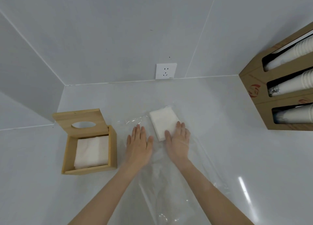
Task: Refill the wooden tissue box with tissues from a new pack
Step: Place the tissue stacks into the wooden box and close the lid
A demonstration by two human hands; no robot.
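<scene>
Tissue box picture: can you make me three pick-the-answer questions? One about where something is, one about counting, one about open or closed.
1. Where is the wooden tissue box?
A. Left of both hands
B. On the wall
C. Right of both hands

2. How many slots of paper cups does the cardboard holder show?
A. One
B. Three
C. Five

3. How is the box lid?
A. Shut
B. Missing
C. Tipped open

Answers: 1 A, it stands left of the left hand. 2 B, three slots show cups. 3 C, tissues show inside.

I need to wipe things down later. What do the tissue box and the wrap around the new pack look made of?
Box: pale wood, probably bamboo, matte, with visible grain. Wrap: thin clear plastic film, glossy, creased and see-through.
</scene>
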